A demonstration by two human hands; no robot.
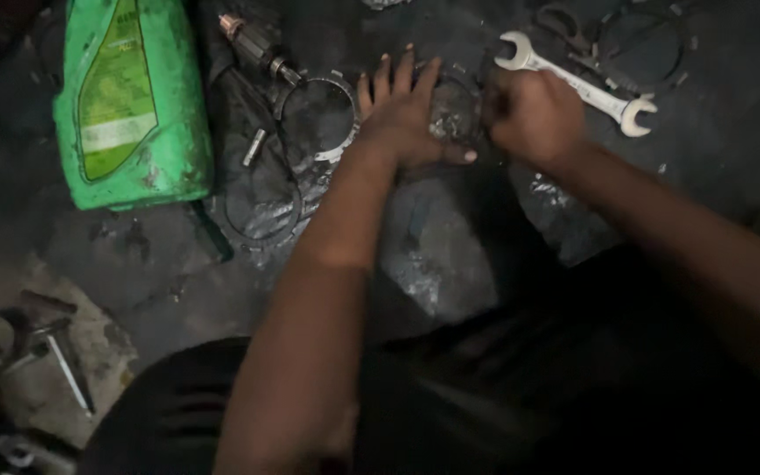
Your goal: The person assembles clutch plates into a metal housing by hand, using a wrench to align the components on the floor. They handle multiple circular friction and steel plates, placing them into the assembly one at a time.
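While the left hand [406,119] lies flat with fingers spread on a dark round metal part [455,110], the right hand [529,114] is closed in a fist at its 3 o'clock edge; what it grips is hidden. Loose metal rings [318,114] at 9 o'clock suggest the disassembly is partly done. A double-ended wrench [578,84] lies at 2 o'clock, a green oil jug [129,101] far at 9.

A grimy repair workshop: an open-ended spanner [578,84], metal ring plates [318,119], a green oil jug [129,101] lie on the oily black floor [732,158].
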